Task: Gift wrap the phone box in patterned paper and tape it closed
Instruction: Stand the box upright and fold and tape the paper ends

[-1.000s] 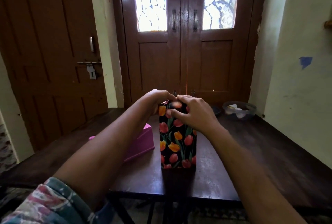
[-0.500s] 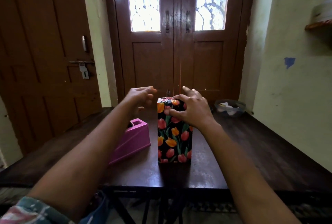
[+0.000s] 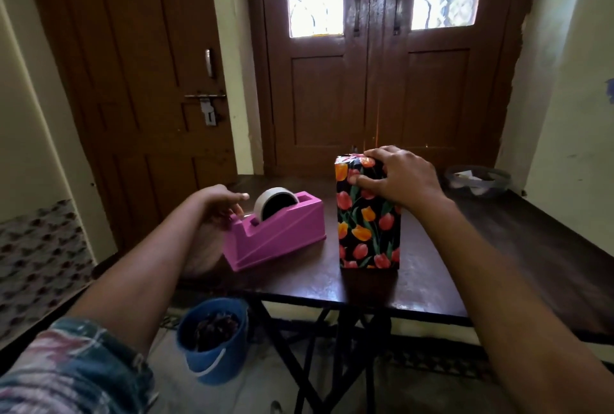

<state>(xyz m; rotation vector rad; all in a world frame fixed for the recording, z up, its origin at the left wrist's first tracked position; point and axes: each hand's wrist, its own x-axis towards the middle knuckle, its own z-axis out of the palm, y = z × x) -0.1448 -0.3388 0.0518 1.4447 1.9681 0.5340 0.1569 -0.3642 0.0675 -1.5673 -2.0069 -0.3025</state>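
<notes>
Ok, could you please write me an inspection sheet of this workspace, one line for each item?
Surface: dark wooden table on folding legs.
Job's things: wrapped box stands upright; pink dispenser with tape roll sits beside it, not touching it.
Clutter: bowl at the far right, contents unclear.
Hands: right hand grips the box top; left hand is at the dispenser's cutter end with fingers curled; whether it pinches tape cannot be told.
Cables: nothing seen.
Surroundings: brown doors behind; blue bucket on the floor below.
</notes>
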